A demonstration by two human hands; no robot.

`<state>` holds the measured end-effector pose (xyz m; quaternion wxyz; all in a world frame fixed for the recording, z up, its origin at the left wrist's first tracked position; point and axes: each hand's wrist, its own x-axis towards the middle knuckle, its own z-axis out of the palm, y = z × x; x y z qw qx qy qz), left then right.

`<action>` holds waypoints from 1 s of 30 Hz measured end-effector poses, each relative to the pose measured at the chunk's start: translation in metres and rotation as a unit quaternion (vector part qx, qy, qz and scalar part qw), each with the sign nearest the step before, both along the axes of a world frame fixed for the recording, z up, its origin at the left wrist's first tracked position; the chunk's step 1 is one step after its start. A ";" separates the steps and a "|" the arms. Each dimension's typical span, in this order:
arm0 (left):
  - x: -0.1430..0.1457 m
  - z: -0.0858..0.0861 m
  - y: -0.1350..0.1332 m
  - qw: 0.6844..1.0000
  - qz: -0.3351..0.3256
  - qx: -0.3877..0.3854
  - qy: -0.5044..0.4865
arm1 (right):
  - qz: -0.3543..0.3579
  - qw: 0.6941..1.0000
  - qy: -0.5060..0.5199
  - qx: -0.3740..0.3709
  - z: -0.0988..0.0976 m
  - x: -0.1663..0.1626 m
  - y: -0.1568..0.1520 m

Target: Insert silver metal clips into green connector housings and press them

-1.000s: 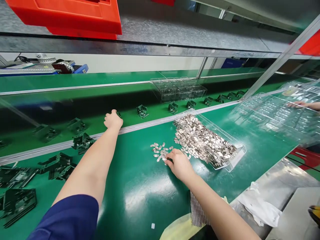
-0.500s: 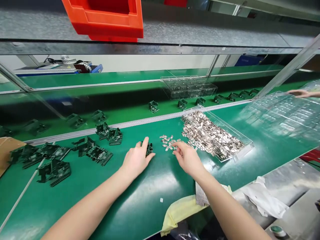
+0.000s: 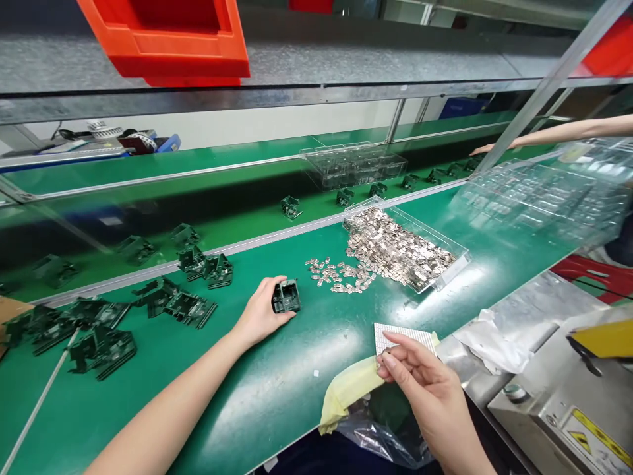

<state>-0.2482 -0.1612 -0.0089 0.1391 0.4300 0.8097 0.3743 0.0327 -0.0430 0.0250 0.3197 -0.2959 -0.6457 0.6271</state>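
My left hand (image 3: 262, 309) grips a small dark plastic housing (image 3: 286, 296), its open hollow facing up, at the middle of the green bench. Near the front edge, my right hand (image 3: 420, 376) pinches a small metal piece (image 3: 386, 353) between thumb and fingertips; the fingers partly hide it. Just behind those fingertips lies a white ribbed sheet (image 3: 403, 335). Loose small metal plates (image 3: 341, 274) are scattered right of the housing. More of them spill from a tilted clear tray (image 3: 457, 264).
Several dark housings (image 3: 173, 302) lie on the left, and others (image 3: 345, 196) line the green strip behind the metal rail. Clear trays (image 3: 534, 198) are stacked at right, where another person's arm (image 3: 558, 134) reaches in. A red-orange bin (image 3: 182, 59) stands on the shelf above.
My right hand has left the loose metal plates and come toward the front edge with a piece. The housing in my left hand shows more plainly. The other person's arm reaches farther in.
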 end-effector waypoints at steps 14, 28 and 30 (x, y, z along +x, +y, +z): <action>0.170 0.034 0.027 0.868 -0.099 0.197 -0.445 | -0.119 0.987 -0.057 0.088 0.002 0.027 -0.028; 0.173 0.019 0.018 0.872 -0.164 0.170 -0.428 | -0.146 0.967 -0.106 0.178 -0.005 0.019 -0.036; 0.173 0.019 0.019 0.883 -0.157 0.177 -0.405 | -0.144 0.972 -0.093 0.160 -0.006 0.019 -0.038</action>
